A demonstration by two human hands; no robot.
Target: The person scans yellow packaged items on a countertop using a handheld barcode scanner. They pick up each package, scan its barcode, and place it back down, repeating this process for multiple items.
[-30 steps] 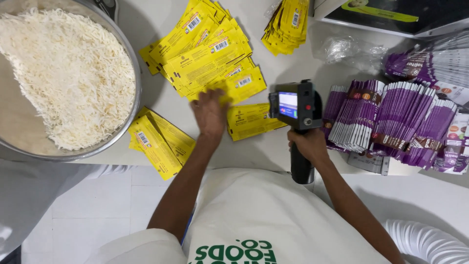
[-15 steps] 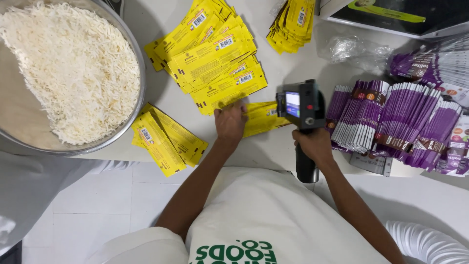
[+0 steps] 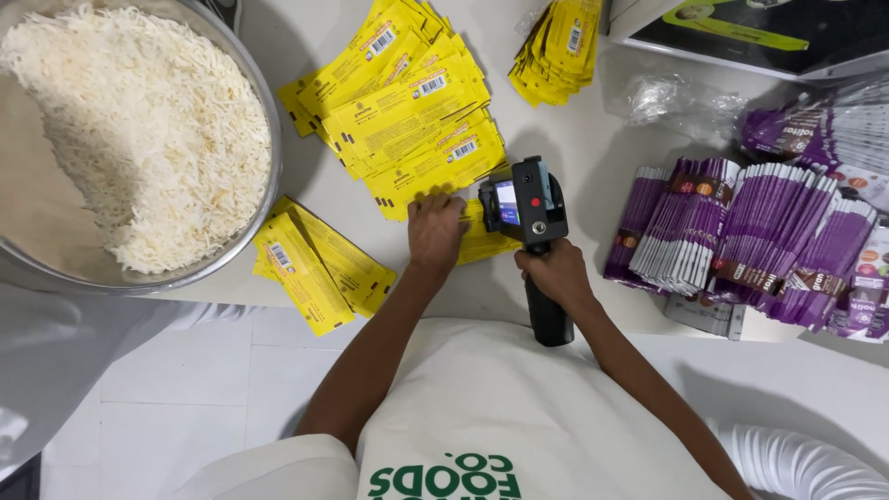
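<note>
My right hand (image 3: 554,274) grips the handle of a black handheld printer gun (image 3: 524,211), whose head rests over a small stack of yellow pouches (image 3: 489,243) on the white table (image 3: 593,157). My left hand (image 3: 435,231) lies flat with spread fingers on the left end of that same stack, beside the gun. Just above my hands, a fanned spread of yellow pouches (image 3: 407,111) with barcodes covers the table.
A large steel bowl (image 3: 243,243) of white rice sits at left. More yellow pouches (image 3: 315,264) lie at the table's near edge, another pile (image 3: 556,46) at top. Purple pouches (image 3: 741,245) stand in rows at right, near a crumpled clear bag (image 3: 676,97).
My left hand has moved right from the loose yellow pouches to the stack beside the printer gun. The gun has stayed over that stack.
</note>
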